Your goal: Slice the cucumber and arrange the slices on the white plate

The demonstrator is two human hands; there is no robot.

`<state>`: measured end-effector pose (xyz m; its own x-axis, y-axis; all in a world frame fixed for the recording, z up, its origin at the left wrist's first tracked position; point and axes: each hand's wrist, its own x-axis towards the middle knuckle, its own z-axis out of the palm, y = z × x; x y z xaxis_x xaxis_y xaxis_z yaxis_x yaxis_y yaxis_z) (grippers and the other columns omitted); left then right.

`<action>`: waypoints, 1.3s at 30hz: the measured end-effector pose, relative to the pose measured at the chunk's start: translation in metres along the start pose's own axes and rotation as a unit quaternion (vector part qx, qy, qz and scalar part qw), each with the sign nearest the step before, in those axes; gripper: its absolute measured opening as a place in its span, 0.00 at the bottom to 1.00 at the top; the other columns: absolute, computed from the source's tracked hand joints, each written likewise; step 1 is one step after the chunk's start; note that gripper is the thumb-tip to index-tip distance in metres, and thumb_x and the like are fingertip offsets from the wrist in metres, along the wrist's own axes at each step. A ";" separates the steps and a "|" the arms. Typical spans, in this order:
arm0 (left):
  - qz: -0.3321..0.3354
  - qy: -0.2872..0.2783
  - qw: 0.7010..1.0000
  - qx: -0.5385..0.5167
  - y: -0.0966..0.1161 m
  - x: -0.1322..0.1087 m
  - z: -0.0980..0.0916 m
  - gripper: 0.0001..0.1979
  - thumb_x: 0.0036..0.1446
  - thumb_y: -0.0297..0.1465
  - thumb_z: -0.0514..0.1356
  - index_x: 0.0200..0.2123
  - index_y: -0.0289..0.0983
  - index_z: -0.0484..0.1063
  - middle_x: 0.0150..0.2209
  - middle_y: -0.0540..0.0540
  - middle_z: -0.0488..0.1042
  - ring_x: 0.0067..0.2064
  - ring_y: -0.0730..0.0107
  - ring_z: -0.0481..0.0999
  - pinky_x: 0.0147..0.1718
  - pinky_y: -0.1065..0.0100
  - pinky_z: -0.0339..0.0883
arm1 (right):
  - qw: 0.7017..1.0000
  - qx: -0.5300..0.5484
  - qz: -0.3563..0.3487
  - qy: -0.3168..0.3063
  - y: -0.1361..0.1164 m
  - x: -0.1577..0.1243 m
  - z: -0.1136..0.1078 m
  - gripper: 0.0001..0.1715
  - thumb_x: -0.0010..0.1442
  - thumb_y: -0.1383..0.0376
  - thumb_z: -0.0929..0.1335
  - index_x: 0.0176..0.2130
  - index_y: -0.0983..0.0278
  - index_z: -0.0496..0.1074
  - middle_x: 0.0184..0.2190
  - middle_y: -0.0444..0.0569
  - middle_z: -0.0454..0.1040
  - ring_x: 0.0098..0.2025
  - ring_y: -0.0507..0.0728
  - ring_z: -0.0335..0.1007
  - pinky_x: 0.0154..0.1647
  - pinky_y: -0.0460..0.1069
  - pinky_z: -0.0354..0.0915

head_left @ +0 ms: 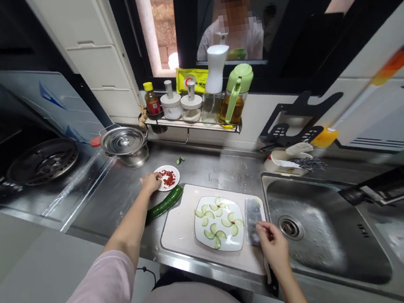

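My left hand (151,183) reaches over the rim of a small white plate (177,180), fingertips drawn together beside chopped red pieces (168,178). Whether a piece is between them is too small to tell. My right hand (276,246) is curled in a pinch above the cleaver (251,221); anything in that pinch is hidden. A squarish white plate (221,244) lies on the cutting board (178,231). Thin cucumber slices (214,234) form several pinwheels on it, two with a red bit at the centre. A cucumber (165,203) rests against the board's left side.
The sink (327,224) with its faucet (378,186) lies right of the board. A lidded steel pot (124,145) stands back left, beside the stove (42,162). Along the window, a rack (194,125) bears jars and an oil bottle (235,96). Cucumber ends (180,160) lie behind the small plate.
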<state>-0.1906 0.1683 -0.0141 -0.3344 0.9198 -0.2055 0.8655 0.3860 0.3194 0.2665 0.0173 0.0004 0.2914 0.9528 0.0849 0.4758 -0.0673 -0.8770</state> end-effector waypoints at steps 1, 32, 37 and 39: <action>0.007 0.000 1.000 0.007 0.000 0.000 0.000 0.13 0.51 0.33 0.59 0.41 0.44 0.77 0.44 0.43 0.78 0.48 0.53 0.72 0.51 0.51 0.57 | 1.000 0.001 0.001 0.002 0.000 0.000 0.000 0.27 0.50 0.45 0.67 0.33 0.66 0.77 0.26 0.51 0.74 0.26 0.55 0.64 0.28 0.49 0.62; -0.047 0.023 0.921 -0.386 -0.002 -0.001 0.005 0.13 0.46 0.40 0.64 0.29 0.36 0.74 0.26 0.48 0.77 0.30 0.69 0.72 0.34 0.69 0.64 | 0.998 -0.040 -0.037 -0.033 0.009 0.000 0.007 0.25 0.53 0.48 0.65 0.35 0.65 0.77 0.27 0.51 0.76 0.28 0.55 0.66 0.31 0.49 0.63; -0.042 -0.009 0.877 -0.479 -0.001 -0.008 0.003 0.18 0.41 0.42 0.69 0.28 0.34 0.72 0.23 0.48 0.74 0.23 0.76 0.67 0.25 0.73 0.61 | 0.998 -0.044 -0.042 -0.035 0.006 -0.002 0.007 0.26 0.55 0.47 0.64 0.36 0.66 0.77 0.28 0.51 0.76 0.28 0.55 0.66 0.31 0.49 0.64; -0.040 -0.030 0.855 -0.517 0.000 -0.012 0.001 0.18 0.42 0.41 0.69 0.28 0.33 0.72 0.24 0.47 0.75 0.21 0.79 0.65 0.22 0.75 0.58 | 0.997 -0.046 -0.044 -0.035 0.007 -0.003 0.006 0.26 0.55 0.47 0.64 0.36 0.65 0.77 0.28 0.51 0.76 0.28 0.55 0.67 0.31 0.49 0.64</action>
<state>-0.1861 0.1575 -0.0120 -0.3310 0.8938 -0.3026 0.0382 0.3331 0.9421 0.2633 0.0156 -0.0087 0.1875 0.9745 0.1230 0.5725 -0.0067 -0.8199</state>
